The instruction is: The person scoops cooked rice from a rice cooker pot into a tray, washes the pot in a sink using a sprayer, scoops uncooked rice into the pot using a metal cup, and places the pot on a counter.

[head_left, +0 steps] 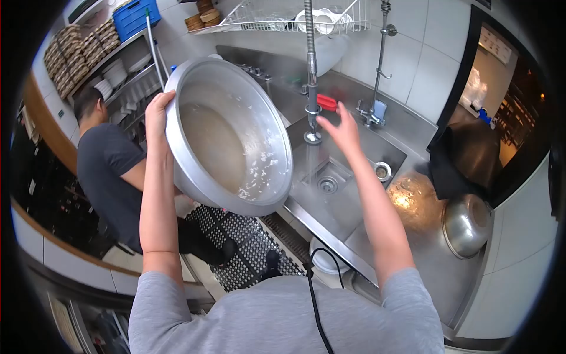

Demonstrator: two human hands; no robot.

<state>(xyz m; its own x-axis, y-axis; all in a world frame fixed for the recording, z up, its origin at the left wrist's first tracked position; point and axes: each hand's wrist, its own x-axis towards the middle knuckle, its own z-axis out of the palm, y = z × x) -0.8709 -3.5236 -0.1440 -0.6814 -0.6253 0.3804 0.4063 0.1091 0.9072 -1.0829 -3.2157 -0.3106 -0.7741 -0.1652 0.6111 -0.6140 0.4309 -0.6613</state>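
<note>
My left hand grips the rim of a large metal pot on its left side. The pot is tilted, with cloudy liquid in the bottom and white bits stuck to its inner wall. My right hand is raised with its fingers apart, holding nothing, just right of the hanging spray nozzle. Water runs from the nozzle into the steel sink. A red object lies behind the nozzle, near my right fingertips.
Another person in dark clothes stands at the left, close to the pot. An upturned metal bowl rests on the steel counter at the right. A wire rack of dishes hangs above the sink. A black mat covers the floor.
</note>
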